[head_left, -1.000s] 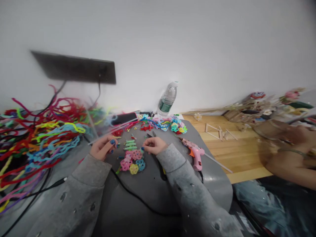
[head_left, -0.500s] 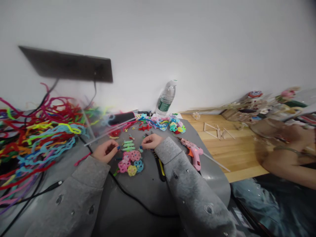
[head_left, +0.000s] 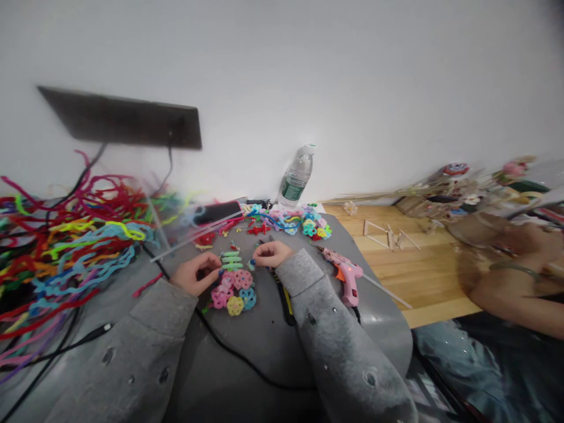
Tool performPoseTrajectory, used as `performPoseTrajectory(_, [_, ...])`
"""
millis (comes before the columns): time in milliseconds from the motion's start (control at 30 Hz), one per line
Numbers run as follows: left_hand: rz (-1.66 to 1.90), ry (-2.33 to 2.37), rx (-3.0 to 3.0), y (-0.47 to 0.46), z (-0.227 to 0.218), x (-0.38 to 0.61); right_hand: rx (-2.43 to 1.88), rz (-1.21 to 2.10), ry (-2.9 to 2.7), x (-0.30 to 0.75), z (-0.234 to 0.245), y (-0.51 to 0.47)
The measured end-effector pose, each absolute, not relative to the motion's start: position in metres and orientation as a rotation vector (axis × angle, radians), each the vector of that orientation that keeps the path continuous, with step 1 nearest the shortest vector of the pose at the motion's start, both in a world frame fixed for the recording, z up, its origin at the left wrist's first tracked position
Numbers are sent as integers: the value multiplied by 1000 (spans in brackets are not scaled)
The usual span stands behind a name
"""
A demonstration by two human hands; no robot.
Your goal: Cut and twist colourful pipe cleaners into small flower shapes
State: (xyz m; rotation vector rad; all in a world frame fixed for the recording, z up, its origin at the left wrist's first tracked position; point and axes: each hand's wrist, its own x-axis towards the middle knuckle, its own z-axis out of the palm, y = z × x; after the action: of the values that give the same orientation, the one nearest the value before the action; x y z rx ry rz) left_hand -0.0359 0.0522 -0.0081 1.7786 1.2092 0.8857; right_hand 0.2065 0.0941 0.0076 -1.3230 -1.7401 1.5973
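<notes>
Fingertips of my left hand (head_left: 197, 275) are curled close together at the left end of a stack of pale green pipe-cleaner pieces (head_left: 231, 260); whatever they pinch is hidden. On the other side, my right hand (head_left: 273, 255) pinches a tiny dark blue piece (head_left: 252, 263), too small to name. Just below the green pieces lie small looped flowers: a pink flower (head_left: 242, 279), a yellow flower (head_left: 235, 305) and a blue flower (head_left: 248, 298). Yellow-and-black handled pliers (head_left: 287, 302) lie partly beneath my right forearm.
A pink glue gun (head_left: 350, 276) lies right of my forearm. Loose pipe cleaners (head_left: 88, 252) heap up at left. A water bottle (head_left: 296, 179) stands at the wall, behind more flowers (head_left: 311, 226). A black cable (head_left: 251, 358) crosses the grey table. A co-worker's arm (head_left: 515, 288) is at right.
My left hand has shifted slightly right, up to the green pieces; the blue bit at its fingertips no longer shows. My right hand has barely moved.
</notes>
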Motion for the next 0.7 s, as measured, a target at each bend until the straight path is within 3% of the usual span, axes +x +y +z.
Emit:
performPoseTrajectory(333, [720, 1018, 1742, 61, -4, -40, -1293, 1436, -1516, 204, -5, 86])
performPoseTrajectory(700, [851, 1399, 1642, 59, -5, -26, -1300, 1479, -1518, 208, 13, 72])
